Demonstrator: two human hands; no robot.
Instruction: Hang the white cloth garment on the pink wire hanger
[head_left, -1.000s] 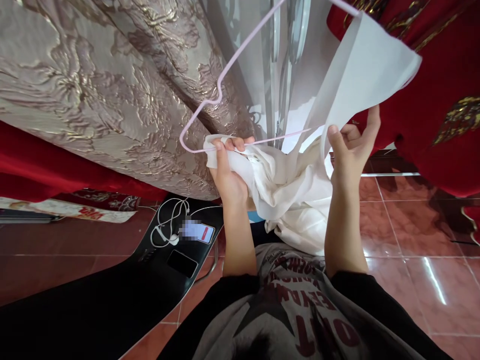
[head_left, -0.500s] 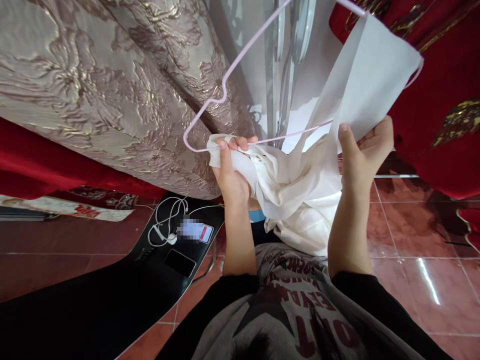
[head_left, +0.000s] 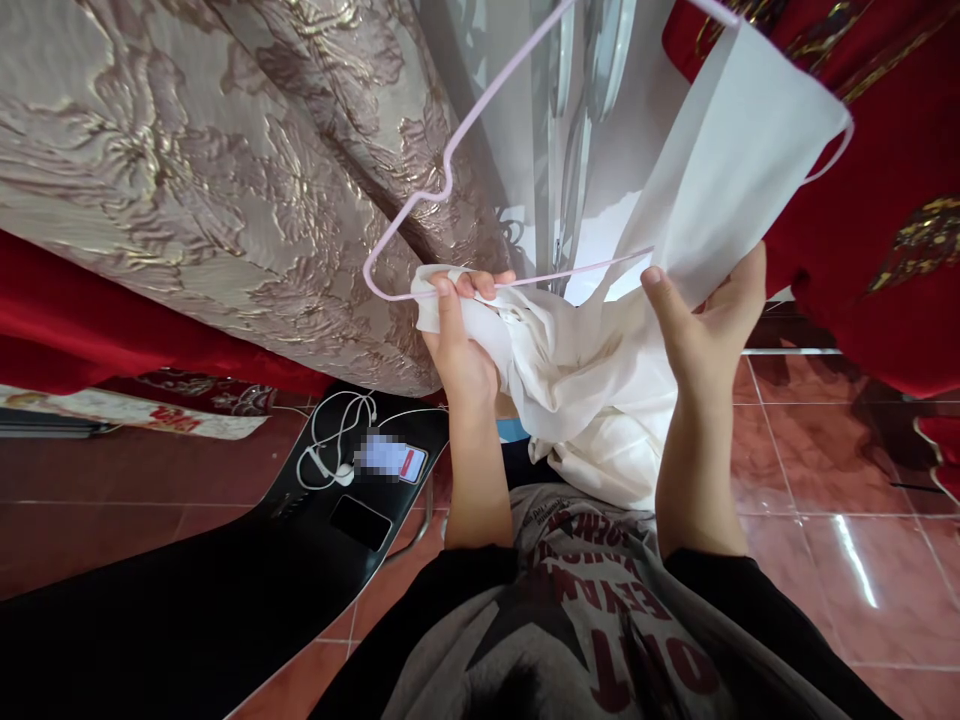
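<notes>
Behind pink hanger (head_left: 449, 176), brocade drape (head_left: 247, 190), red cloth (head_left: 862, 260)

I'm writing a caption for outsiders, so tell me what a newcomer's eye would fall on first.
First, the white cloth in the middle, with the left hand gripping it at the lower bar of a pale pink hanger. Next, the shiny brocade fabric filling the upper left, and the red cloth with gold decoration at the upper right.

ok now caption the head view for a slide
Left hand holding white cloth near one corner of a pink hanger, right hand open at the cloth's other side.
</notes>
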